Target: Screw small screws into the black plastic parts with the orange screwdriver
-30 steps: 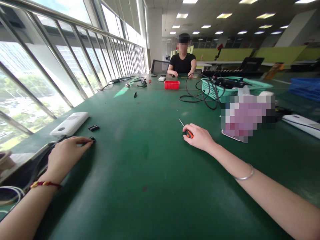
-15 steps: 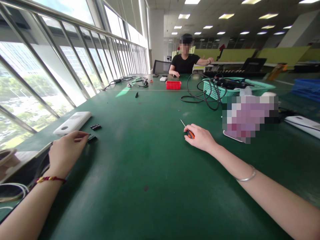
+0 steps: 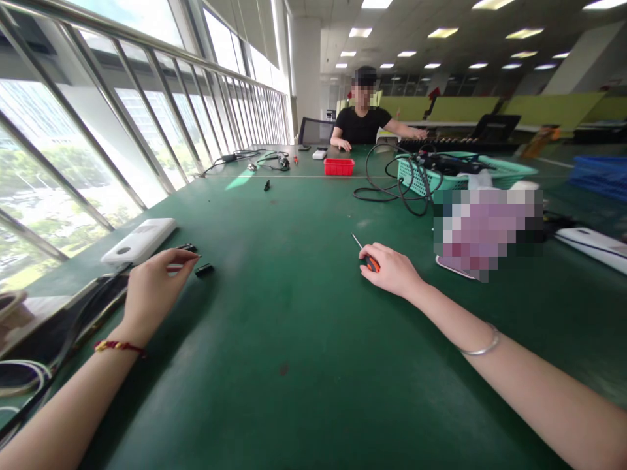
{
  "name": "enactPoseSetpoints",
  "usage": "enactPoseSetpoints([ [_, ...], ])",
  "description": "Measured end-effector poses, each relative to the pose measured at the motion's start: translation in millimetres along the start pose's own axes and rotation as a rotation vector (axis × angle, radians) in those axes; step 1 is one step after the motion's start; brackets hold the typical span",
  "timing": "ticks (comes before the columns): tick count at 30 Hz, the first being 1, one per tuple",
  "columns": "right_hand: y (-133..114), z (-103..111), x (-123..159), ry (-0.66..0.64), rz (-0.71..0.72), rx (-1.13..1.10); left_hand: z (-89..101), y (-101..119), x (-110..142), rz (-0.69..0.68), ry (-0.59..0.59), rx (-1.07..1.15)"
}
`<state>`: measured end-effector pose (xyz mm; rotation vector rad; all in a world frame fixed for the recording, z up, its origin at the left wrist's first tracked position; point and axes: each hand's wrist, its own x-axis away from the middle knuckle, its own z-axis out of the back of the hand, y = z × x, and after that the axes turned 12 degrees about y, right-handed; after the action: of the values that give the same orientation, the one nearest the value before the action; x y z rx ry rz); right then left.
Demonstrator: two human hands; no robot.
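Railing [image 3: 157, 47] of bare metal is running along the left, and beyond it windows [image 3: 223, 39] are letting in daylight over trees and pale buildings. A green table [image 3: 294, 313] is spreading under both hands and reaching far back, its surface showing a few dark spots. Past its far end, a co-worker [image 3: 363, 121] in a black top is sitting with one arm stretching out sideways, and lime partitions [image 3: 441, 104] are lining the room beneath lit ceiling panels [image 3: 443, 32].

A white casing [image 3: 140, 241] is lying by the table's left edge. Beside it, the left hand [image 3: 159, 277] is pinching narrow, thumb and fingertips meeting; a speck is showing at their tips, and I cannot tell whether they are holding it. One black part [image 3: 204, 269] is lying just right of those fingertips; another is peeking out behind the fingers. Well to the right, the right hand [image 3: 392, 269] is curling round an orange-and-black screwdriver [image 3: 373, 263], its shaft pointing forward and left. Farther right, a pixelated pinkish thing [image 3: 482, 225] is sitting before a teal basket [image 3: 414, 179].

A faint grey patch is marking the white casing's top, too blurred for reading.
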<state>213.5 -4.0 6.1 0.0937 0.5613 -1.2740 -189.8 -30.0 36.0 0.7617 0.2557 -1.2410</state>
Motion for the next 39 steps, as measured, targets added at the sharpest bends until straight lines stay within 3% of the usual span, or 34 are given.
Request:
enactPoseSetpoints([
  [4,0,-1,0,0.015,0.012,0.007,0.5,-6,1,0.121,0.015,0.135],
  [14,1,-1,0,-0.008,0.007,-0.011,-3.3,0,6,0.193,-0.070,0.289],
  [35,1,0,0,-0.021,-0.005,-0.005,-6.6,-6,4,0.184,-0.144,0.201],
  [39,1,0,0,-0.018,0.000,-0.006,-8.5,-16,3,0.124,-0.115,0.153],
])
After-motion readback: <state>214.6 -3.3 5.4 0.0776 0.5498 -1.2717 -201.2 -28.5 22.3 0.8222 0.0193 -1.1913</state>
